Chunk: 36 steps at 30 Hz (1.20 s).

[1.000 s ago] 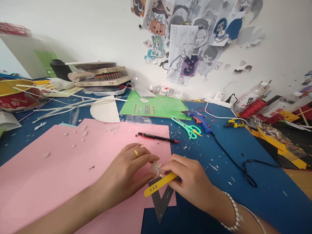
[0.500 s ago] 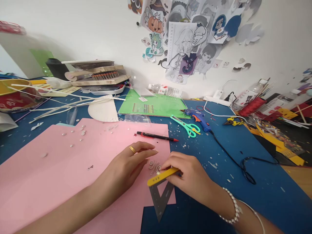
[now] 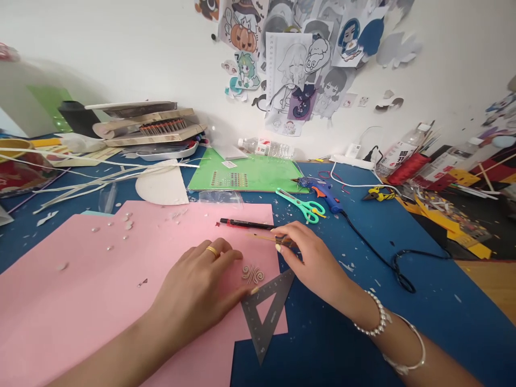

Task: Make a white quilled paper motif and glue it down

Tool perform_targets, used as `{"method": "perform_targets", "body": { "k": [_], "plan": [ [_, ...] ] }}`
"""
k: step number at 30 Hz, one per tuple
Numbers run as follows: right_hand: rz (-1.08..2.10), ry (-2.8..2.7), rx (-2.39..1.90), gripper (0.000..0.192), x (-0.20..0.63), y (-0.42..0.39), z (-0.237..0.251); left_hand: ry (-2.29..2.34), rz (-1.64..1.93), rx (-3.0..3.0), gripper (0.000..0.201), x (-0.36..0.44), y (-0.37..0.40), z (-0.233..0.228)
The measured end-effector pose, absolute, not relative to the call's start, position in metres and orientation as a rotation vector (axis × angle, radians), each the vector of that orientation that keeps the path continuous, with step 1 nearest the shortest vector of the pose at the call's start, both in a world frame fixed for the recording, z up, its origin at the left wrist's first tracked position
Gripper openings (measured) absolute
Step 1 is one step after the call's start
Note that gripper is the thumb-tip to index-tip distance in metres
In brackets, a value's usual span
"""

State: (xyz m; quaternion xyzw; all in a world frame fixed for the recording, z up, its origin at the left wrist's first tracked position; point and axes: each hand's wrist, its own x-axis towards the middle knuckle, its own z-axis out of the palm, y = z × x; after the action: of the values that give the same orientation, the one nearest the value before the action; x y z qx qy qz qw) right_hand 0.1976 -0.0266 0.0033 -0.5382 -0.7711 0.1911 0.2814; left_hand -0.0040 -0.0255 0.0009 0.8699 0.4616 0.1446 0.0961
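My left hand rests on the pink sheet, fingers bent and apart, its thumb tip at the upper left corner of a grey set square. The set square lies flat across the sheet's right edge. Just above it are small coiled wire scrolls. My right hand is closed around a slim dark and yellow-brown tool, whose thin tan end points left; its exact kind is unclear. A black and red pen lies beyond the hands, its right end close to my right fingers.
Green scissors and a blue glue gun with a black cord lie behind my right hand. Yellow-handled pliers are further right. Several pearl beads dot the pink sheet. A green board lies at the back.
My right hand has moved up and away from the set square, taking the yellow tool with it. The set square now shows fully. My left thumb has come down to its corner.
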Motion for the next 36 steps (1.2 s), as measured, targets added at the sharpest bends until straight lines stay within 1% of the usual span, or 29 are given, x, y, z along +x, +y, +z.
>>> {"method": "perform_targets", "body": {
  "k": [2, 5, 10, 13, 19, 24, 27, 30, 36],
  "plan": [
    [0.487, -2.093, -1.447, 0.019, 0.198, -0.026, 0.003, 1.345, 0.390, 2.616, 0.025, -0.002, -0.024, -0.001],
    [0.428, -2.112, -1.457, 0.013, 0.203, -0.023, 0.004, 1.261, 0.446, 2.580, 0.017, -0.002, -0.019, -0.005],
    [0.254, -2.036, -1.527, 0.012, 0.223, -0.007, 0.007, 1.107, 0.570, 2.526, 0.022, -0.006, -0.015, -0.013],
    [0.165, -1.938, -1.609, 0.014, 0.245, 0.008, 0.009, 1.079, 0.622, 2.513, 0.025, -0.007, -0.015, -0.014],
    [0.013, -1.702, -1.860, 0.021, 0.299, 0.039, 0.004, 1.072, 0.701, 2.474, 0.022, -0.006, -0.018, -0.011],
    [-0.050, -1.598, -2.070, 0.034, 0.317, 0.056, -0.011, 1.053, 0.699, 2.440, 0.021, -0.005, -0.018, -0.012],
    [-0.035, -1.585, -2.177, 0.038, 0.314, 0.062, -0.017, 1.044, 0.692, 2.423, 0.021, -0.004, -0.017, -0.015],
    [0.026, -1.557, -2.296, 0.024, 0.308, 0.071, -0.016, 1.013, 0.657, 2.423, 0.021, -0.004, -0.017, -0.014],
    [0.147, -1.444, -2.431, 0.026, 0.295, 0.096, -0.009, 1.053, 0.710, 2.486, 0.021, -0.009, -0.019, -0.003]
  ]
}}
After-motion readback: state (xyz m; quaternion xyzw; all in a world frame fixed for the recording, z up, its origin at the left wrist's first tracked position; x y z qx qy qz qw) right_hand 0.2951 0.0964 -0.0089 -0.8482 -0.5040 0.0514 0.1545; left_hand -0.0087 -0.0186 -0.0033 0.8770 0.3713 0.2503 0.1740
